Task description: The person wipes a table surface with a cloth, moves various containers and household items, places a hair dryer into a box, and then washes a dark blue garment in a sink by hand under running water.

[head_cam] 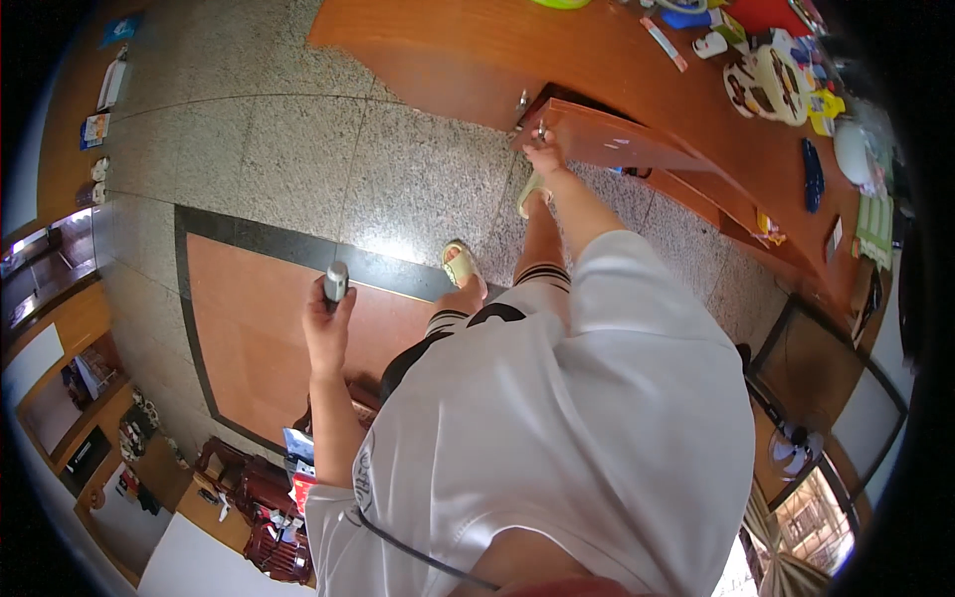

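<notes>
My left hand [328,328] is raised over the floor at the left, holding a small silver-grey device [336,280], possibly an electric shaver. Its lower part is hidden by my fingers. Ahead and to the right, my right hand [546,155] grips a small metal pull [541,131] on the front of a reddish-brown drawer [597,133] in the wooden desk [485,45]. A narrow dark gap shows along the drawer's top edge, so it stands slightly out. What lies inside cannot be seen.
On the desk are a patterned round container [765,83], a yellow bottle [826,108] and dark-blue cloth-like item [813,175]. A fan [797,451] is at the right. Wooden chairs [261,485] stand behind on the left. Stone tiles [283,149] cover the floor.
</notes>
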`<state>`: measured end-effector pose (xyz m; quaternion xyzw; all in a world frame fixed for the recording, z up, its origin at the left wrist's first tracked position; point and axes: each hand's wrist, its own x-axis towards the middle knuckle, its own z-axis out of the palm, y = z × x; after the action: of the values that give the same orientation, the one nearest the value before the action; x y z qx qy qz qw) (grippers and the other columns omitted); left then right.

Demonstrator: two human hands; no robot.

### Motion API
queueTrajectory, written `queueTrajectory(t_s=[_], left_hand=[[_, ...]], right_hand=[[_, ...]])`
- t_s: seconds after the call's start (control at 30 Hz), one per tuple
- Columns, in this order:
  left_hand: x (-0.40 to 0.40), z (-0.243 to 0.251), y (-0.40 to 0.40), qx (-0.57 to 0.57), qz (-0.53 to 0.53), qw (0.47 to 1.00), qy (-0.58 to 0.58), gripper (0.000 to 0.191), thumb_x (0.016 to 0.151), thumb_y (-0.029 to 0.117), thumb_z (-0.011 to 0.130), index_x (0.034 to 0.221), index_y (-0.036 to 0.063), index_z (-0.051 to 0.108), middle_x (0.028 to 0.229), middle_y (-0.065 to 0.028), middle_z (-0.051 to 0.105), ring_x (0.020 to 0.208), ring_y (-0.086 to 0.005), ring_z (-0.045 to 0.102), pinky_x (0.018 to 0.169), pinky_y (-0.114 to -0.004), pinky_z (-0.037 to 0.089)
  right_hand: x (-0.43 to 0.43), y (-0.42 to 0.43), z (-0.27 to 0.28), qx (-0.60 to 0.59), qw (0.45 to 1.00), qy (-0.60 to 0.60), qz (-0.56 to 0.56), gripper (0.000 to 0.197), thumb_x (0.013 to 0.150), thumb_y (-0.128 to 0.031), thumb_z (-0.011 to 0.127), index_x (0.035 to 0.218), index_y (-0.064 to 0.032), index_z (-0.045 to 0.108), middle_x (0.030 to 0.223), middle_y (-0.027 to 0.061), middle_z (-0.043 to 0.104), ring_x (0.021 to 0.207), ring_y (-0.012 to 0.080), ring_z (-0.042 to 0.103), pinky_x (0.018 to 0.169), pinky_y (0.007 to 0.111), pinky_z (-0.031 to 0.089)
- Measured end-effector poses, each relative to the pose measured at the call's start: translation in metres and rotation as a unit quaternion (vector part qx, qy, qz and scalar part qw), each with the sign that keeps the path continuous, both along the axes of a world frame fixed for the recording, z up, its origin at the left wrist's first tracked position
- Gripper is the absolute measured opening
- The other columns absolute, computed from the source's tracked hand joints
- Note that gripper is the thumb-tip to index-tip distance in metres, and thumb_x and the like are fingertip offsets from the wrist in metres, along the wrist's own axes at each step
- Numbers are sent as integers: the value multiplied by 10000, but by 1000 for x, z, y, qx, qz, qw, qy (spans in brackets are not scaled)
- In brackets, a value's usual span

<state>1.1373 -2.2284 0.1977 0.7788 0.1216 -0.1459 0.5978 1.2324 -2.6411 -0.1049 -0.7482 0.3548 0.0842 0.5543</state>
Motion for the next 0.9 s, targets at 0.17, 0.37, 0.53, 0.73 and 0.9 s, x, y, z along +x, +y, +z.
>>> queueTrajectory(t_s=[0.17, 0.37, 0.53, 0.73, 0.9], left_hand=[[-8, -10, 30, 276, -92, 943, -160, 287, 697, -12, 712, 963, 13, 606, 1022, -80, 555, 840, -203, 553, 777, -290, 457], [23, -76, -45, 50, -59, 991, -113, 296, 710, -19, 716, 987, 19, 619, 957, -111, 623, 899, -205, 601, 821, -305, 470], [44, -108, -181, -253, -6, 954, 159, 343, 809, -41, 600, 1129, -100, 491, 1047, -201, 573, 914, -266, 619, 827, -330, 561], [55, -218, -344, -204, -33, 943, 260, 264, 812, -80, 542, 1072, -104, 505, 1016, -208, 589, 926, -311, 621, 822, -379, 569], [75, -349, -450, -291, 83, 879, 368, 171, 911, 26, 477, 1067, -25, 527, 1041, -167, 619, 924, -277, 618, 815, -359, 534]], right_hand=[[-117, 22, 5, -36, 998, 21, 39, 499, 681, -247, 741, 1071, -63, 490, 916, 107, 588, 908, 251, 590, 775, 344, 473], [-236, 23, 62, -106, 992, -28, 54, 654, 683, -344, 770, 1223, -48, 552, 1166, 175, 591, 1122, 313, 527, 964, 364, 409], [-305, 4, 67, -29, 982, -81, -166, 658, 749, -286, 746, 1292, -37, 468, 1300, 141, 510, 1224, 271, 460, 1008, 365, 382], [-375, -54, 63, -15, 950, 154, -271, 678, 751, -302, 750, 1316, -63, 462, 1348, 123, 468, 1258, 249, 415, 1042, 351, 334], [-393, -80, 55, -150, 960, 139, -192, 576, 785, -235, 698, 1295, -72, 487, 1302, 173, 508, 1235, 279, 462, 1020, 370, 369]])
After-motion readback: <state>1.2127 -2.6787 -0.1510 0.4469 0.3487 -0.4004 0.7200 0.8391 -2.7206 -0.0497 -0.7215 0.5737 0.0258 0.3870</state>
